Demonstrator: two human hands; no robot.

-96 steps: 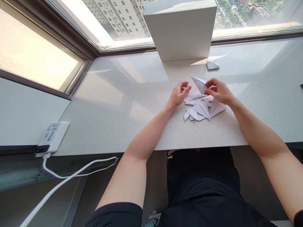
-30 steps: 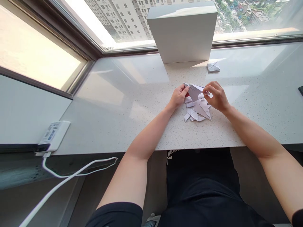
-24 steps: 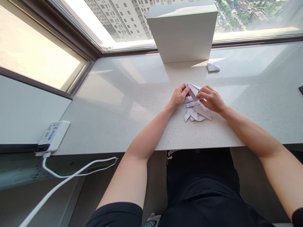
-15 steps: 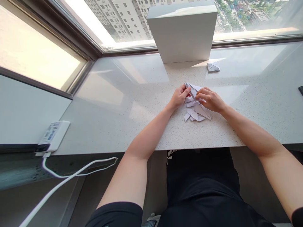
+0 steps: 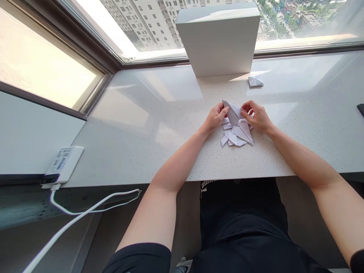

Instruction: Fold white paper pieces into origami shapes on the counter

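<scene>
Between my two hands is a piece of folded white paper [image 5: 233, 112], layered and pointed at its upper left. My left hand [image 5: 216, 116] pinches its left edge between thumb and fingers. The right side is held by my right hand [image 5: 256, 115], thumb against the paper and fingers curled. Just below and partly behind them, several folded paper pieces [image 5: 234, 137] lie in a loose heap on the speckled white counter [image 5: 170, 151]. The held paper covers part of that heap.
A large white box [image 5: 222, 47] stands against the window. In front of its right corner lies a small stack of folded paper squares [image 5: 256, 81]. A white power bank [image 5: 64, 165] with a cable [image 5: 85, 210] rests at the counter's left edge. A dark object [image 5: 361, 110] shows far right.
My right hand has moved slightly right along the folded paper, uncovering more of it and of the heap beneath. My left hand keeps its pinch.
</scene>
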